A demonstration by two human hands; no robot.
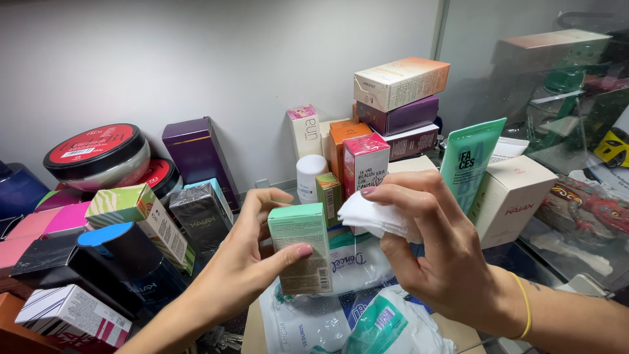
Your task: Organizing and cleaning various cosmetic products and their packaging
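While the left hand (pixel 252 259) grips a small mint-green box (pixel 301 249) upright at the centre of the frame, thumb across its printed face and fingers curled behind it, the right hand (pixel 436 252) pinches a folded white cloth (pixel 372 216) between thumb and fingertips, just to the right of the box's top edge. Cloth and box look close but apart; whether they touch at the corner I cannot tell. Judging by this pose, the step in hand is wiping the box clean, with the cloth brought up to its top or side. A wipe from here would call for the left hand to keep the box steady, or turn it, as the cloth is pressed flat against one face and drawn along it. Around the hands the worktop (pixel 252 334) is crowded: a dark box (pixel 202 219) and a striped green box (pixel 141 219) at left, round red-lidded tins (pixel 98 154) at upper left, a purple box (pixel 196 154) against the wall, a stack of boxes (pixel 400 108) at upper centre, a teal tube (pixel 468 164) and a white box (pixel 514 196) at right, and plastic pouches (pixel 341 314) at the bottom.
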